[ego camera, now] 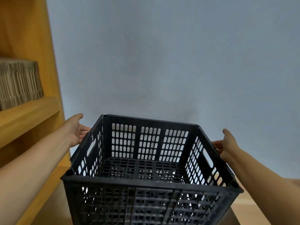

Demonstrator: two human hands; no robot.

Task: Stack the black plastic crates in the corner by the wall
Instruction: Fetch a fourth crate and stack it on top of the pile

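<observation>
I have a black crate [146,168] in front of me, empty, its open top facing up, standing close to the pale grey wall [162,54] on the far side and just beside the wooden shelf unit [29,111] on the left, so it sits in the corner where the task wants it. My left hand [76,130] is spread open beside the crate's left rim, fingers [85,128] straight and reaching toward the edge near the handle slot, perhaps just brushing it; it is not wrapped round anything. My right hand [227,143] is likewise open at the right rim, fingers extended along the outside of the wall near that side's handle slot, gripping nothing that I can see. Through the near lattice wall I can make out more dark grid lower down, which I take to be another crate underneath, though I cannot tell for certain, nor how many there are. My judgement is that this crate is already placed and I am either settling it or letting it go. What remains depends on crates outside my view; none are visible here. A pile of flat cardboard [19,83] lies on the shelf to the left, well apart from the work.
</observation>
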